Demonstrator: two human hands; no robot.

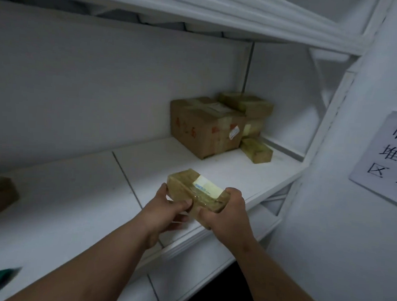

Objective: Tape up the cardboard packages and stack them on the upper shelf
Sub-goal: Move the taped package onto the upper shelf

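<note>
Wall sign [389,152] at right reads 临 / 堆 / 区 域, partly cut off. Large box [206,127] at the shelf's [79,189] back right corner bears red marks, illegible, plus a white sticker. Smaller taped packages sit on and beside it. You hold the taped package [196,192], pale label on top, above the shelf's front edge; long axis runs left-back to right-front. Left hand [170,206] and right hand [226,210]: fingers curled onto its ends.
</note>
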